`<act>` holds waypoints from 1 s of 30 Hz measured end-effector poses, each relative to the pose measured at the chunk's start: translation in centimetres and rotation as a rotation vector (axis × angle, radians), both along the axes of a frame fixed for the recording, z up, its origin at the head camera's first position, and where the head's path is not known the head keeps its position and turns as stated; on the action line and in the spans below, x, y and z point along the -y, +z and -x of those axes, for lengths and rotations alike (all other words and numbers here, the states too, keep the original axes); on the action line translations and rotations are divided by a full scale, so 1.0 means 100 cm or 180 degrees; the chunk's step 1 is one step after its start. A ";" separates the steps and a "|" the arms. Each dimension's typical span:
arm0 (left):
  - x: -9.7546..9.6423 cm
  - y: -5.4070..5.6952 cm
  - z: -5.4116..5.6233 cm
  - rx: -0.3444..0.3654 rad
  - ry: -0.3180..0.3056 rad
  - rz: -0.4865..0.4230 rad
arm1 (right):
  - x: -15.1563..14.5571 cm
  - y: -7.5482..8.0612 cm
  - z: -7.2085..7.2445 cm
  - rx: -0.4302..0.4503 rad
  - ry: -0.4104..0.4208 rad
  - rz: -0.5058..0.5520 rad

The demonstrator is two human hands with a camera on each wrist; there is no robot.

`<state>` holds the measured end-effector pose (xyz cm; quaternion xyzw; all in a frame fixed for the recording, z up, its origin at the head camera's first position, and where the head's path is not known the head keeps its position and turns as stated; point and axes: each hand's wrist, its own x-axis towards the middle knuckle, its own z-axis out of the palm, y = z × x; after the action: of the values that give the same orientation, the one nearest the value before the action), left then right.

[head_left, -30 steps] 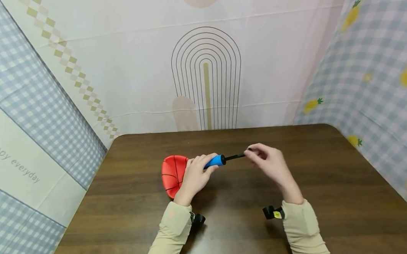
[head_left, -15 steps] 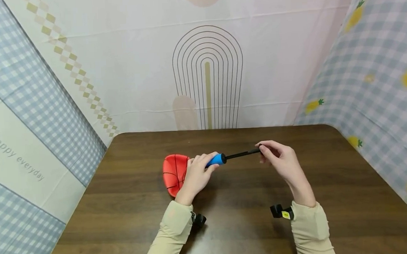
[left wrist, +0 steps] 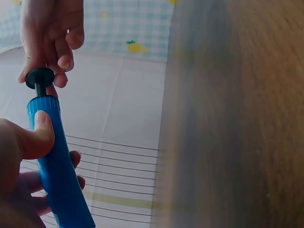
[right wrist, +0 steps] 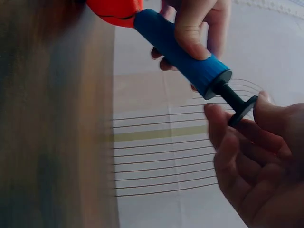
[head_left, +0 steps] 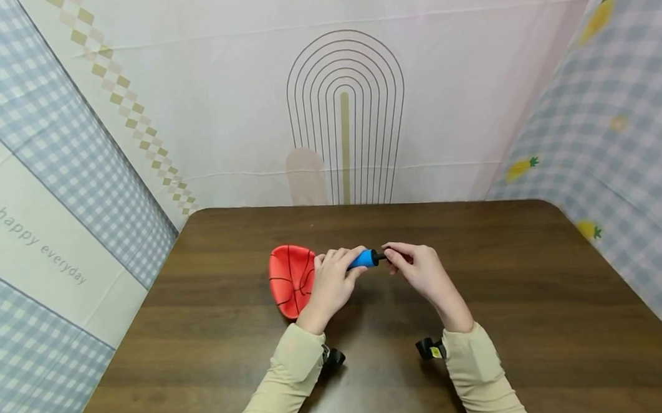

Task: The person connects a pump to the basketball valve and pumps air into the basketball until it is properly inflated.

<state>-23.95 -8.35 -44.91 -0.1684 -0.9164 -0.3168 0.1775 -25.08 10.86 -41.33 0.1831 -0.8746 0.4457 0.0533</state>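
Pump [left wrist: 61, 168] in left grip [head_left: 331, 284]

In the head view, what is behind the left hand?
Behind the left hand, the red ball shows on one side and the blue pump on the other. The rest is covered; whether they join cannot be seen there.

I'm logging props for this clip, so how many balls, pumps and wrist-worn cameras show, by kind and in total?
Red ball, sunken in: 1
Blue pump: 1
Wrist cameras: 2
Total: 4
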 end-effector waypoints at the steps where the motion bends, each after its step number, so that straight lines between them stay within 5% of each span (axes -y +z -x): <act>1: 0.001 0.000 0.000 -0.0010 -0.0011 -0.0021 | 0.000 0.001 -0.001 -0.0007 -0.0009 -0.0039; 14: 0.003 -0.002 0.002 0.0044 -0.0145 -0.0005 | -0.017 0.015 -0.006 -0.0135 -0.0278 -0.0226; 22: 0.004 -0.003 0.003 0.0157 -0.0116 -0.0017 | -0.055 0.039 -0.020 -0.0349 -0.0846 0.0120; 30: 0.005 -0.001 0.002 0.0225 -0.0131 -0.0111 | -0.055 0.044 -0.024 -0.0414 -0.0795 -0.0038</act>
<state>-24.19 -8.85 -45.01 -0.1728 -0.9128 -0.3421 0.1413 -22.64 16.33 -36.88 0.1017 -0.8880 0.4175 0.1639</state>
